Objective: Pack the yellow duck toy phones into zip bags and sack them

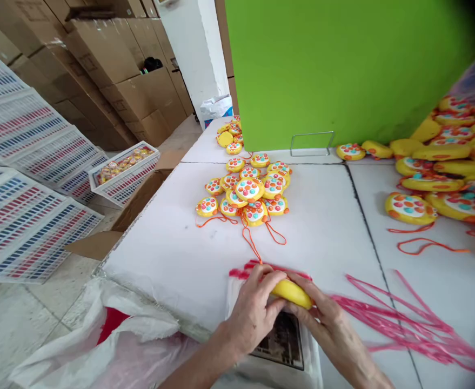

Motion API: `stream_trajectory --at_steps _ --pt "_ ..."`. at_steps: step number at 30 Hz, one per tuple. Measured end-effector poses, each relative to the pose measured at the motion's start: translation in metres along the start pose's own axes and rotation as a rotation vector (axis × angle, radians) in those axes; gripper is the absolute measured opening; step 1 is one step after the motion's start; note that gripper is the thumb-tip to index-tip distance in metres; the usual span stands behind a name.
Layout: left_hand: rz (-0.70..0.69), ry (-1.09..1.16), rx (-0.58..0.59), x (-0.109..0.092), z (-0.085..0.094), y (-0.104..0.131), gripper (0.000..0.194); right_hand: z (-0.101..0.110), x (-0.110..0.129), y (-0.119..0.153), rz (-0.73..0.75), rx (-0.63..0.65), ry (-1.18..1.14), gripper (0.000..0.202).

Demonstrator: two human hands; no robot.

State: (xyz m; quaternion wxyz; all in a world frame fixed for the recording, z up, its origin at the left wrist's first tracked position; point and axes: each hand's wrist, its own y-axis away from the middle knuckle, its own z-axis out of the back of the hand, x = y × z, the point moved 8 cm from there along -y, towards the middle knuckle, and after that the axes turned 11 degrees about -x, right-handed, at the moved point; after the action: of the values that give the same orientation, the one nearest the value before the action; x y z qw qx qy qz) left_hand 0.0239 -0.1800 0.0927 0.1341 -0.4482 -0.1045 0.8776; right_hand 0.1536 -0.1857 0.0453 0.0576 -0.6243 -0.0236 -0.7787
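Note:
A yellow plastic toy (292,293) is held between my two hands, its smooth yellow side showing. My left hand (257,302) grips its left end, with the fingers bent over the top. On the other end, my right hand (322,310) closes round the toy, thumb below and fingers behind. An orange cord (252,244) runs from near my left fingertips up toward the heap. Beneath my hands lies a white-framed device with a dark panel (286,340). Just beyond is a pile of yellow toys (249,190) with white tops and coloured dots.
A green board (342,70) stands across the table's back. More yellow toys (456,162) are heaped at right, near pink plastic strips (407,321). At left are white slatted crates (26,227), an open cardboard box (135,200) and a white sack (87,335); stacked cartons (99,54) stand behind.

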Motion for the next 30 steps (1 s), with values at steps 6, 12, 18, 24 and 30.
stream_trajectory --at_steps 6,12,18,24,30 --pt "0.025 -0.049 -0.002 -0.010 -0.013 0.006 0.043 0.014 0.010 0.016 0.198 -0.265 0.122 0.028" --pt "0.112 -0.096 -0.066 -0.020 -0.021 0.005 0.040 0.020 0.018 0.011 0.342 -0.242 0.189 0.021" --pt "0.134 -0.166 -0.092 -0.009 -0.011 0.000 0.041 0.022 -0.012 -0.012 0.016 -0.161 0.073 0.025" --pt "0.135 -0.356 0.018 0.014 -0.018 0.038 0.012 0.031 -0.043 -0.022 -0.437 -0.022 -0.253 0.047" --pt "0.125 -0.447 0.179 0.018 -0.039 0.049 0.029 0.029 -0.046 0.001 -0.618 -0.058 -0.423 0.048"
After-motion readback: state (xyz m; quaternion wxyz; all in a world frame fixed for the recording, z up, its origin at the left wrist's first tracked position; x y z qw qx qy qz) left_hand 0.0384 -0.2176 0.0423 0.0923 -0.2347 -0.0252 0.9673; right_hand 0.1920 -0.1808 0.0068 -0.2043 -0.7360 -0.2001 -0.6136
